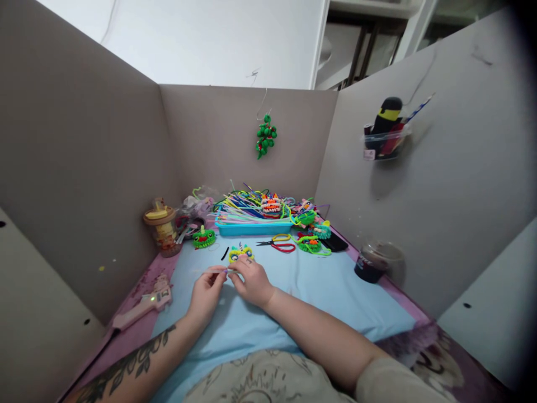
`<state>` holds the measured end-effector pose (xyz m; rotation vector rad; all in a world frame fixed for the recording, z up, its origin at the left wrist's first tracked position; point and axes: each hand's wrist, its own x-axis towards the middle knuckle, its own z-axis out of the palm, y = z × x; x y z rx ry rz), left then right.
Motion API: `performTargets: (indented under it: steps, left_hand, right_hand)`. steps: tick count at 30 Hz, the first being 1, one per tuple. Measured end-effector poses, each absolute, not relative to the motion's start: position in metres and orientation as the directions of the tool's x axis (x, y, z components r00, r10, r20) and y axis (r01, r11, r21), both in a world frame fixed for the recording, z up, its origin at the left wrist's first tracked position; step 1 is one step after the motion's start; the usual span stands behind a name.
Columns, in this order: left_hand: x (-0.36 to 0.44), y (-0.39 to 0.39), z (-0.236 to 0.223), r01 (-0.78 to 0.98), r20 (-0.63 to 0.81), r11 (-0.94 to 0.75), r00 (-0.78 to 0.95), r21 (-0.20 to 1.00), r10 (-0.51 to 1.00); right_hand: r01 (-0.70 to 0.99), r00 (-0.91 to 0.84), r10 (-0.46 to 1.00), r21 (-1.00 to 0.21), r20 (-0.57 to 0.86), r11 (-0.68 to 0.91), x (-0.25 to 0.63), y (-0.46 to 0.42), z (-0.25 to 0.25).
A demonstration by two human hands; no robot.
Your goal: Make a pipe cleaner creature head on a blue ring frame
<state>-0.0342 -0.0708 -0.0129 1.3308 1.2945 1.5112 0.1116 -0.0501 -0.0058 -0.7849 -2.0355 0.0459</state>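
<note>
My left hand (208, 288) and my right hand (251, 282) meet over the blue cloth, fingertips pinched close together. Between them runs a thin pale pipe cleaner (200, 271), its end sticking out to the left of my left hand. A small purple spot shows at the fingertips; I cannot tell whether it is a nail or part of the work. Just beyond my right hand lies a yellow pipe-cleaner figure (241, 253) with big eyes and turquoise tips, partly hidden by the fingers. Beside it is a short black pipe-cleaner piece (225, 253).
Scissors (277, 244) with red and yellow handles lie before a blue tray (254, 229) of pipe cleaners. Green figures (204, 238) sit nearby. A pink glue gun (145, 307) and lidded cup (161, 229) stand left; a dark cup (371, 263) is right. Grey panels enclose the table.
</note>
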Motion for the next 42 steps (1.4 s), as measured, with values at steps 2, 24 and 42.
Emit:
performTargets:
  steps: [2,24,42]
  left_hand:
    - [-0.0343,-0.0709,-0.0131,0.095,0.284,-0.27,-0.19,0.958,0.94]
    - [-0.0326,-0.0735,-0.0103,0.129,0.215,-0.197,-0.142,0.972,0.966]
    - [-0.0331,-0.0702,-0.0142,0.049,0.209,-0.204,-0.199,0.978,0.957]
  right_hand:
    - [0.512,-0.356,0.573,-0.36,0.738,0.78,0.1109,-0.0491,-0.0074]
    - [0.482,-0.253,0.627,-0.466,0.737,0.742,0.1121,-0.0422,-0.0101]
    - [0.592,-0.356,0.545,-0.268,0.759,0.76,0.1084,-0.045,-0.0118]
